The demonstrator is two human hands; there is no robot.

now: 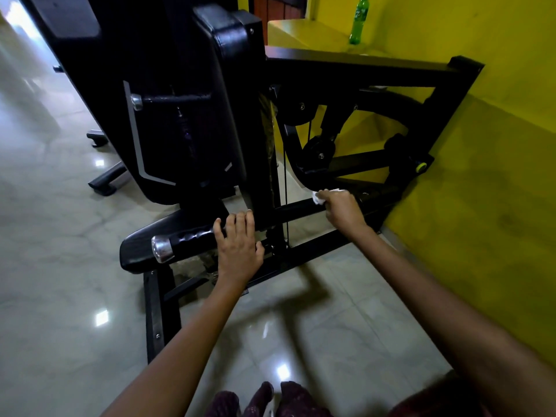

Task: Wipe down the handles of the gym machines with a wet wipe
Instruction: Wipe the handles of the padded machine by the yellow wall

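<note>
Chrome caps the near end of the black handle [192,240], and just right of that cap my left hand [239,245] lies over the ridged rubber with fingers nearly straight and thumb hooked under — steadying the bar, I judge, so it won't swing while I rub. Further right, past the upright post, my right hand [341,209] is clenched round the white wet wipe [320,197], pressing it on the far stretch of bar beside the yellow wall [481,145] — the ridged end looks not yet wiped.
</note>
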